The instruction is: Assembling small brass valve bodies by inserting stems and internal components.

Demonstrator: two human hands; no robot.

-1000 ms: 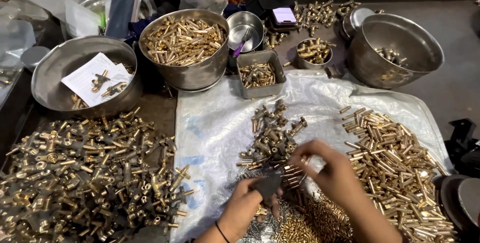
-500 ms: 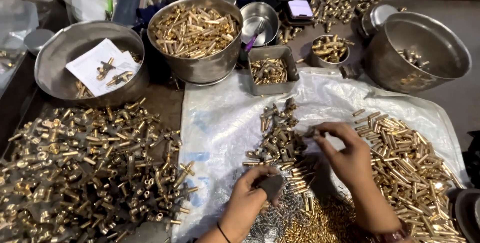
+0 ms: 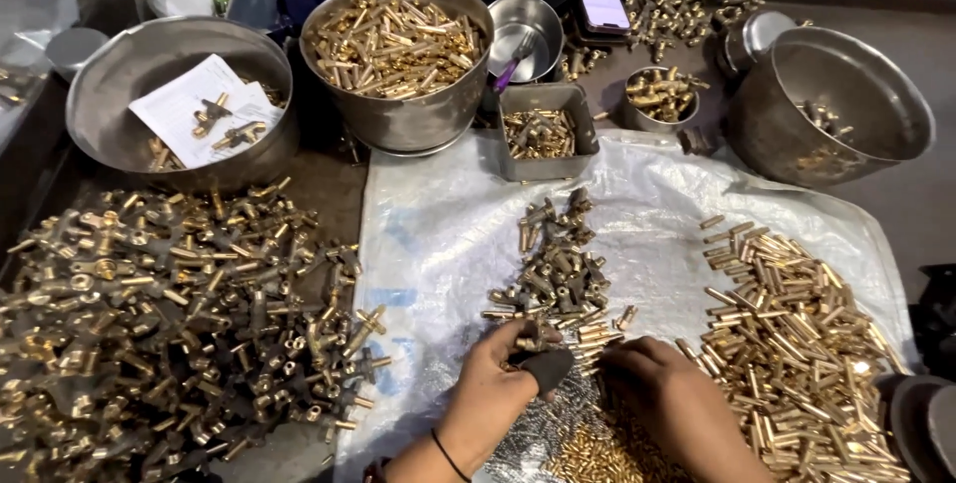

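From the head camera I see my left hand [image 3: 495, 383] with fingers curled around a small brass fitting [image 3: 530, 342] at the near edge of the middle pile of brass parts [image 3: 558, 269] on the white sheet [image 3: 448, 234]. My right hand [image 3: 669, 398] lies palm down just beside it, fingers bent over loose pins [image 3: 787, 334]; whether they grip anything I cannot tell.

Small brass fittings [image 3: 560, 274] lie heaped on white plastic sheet [image 3: 448, 234], jumbled.
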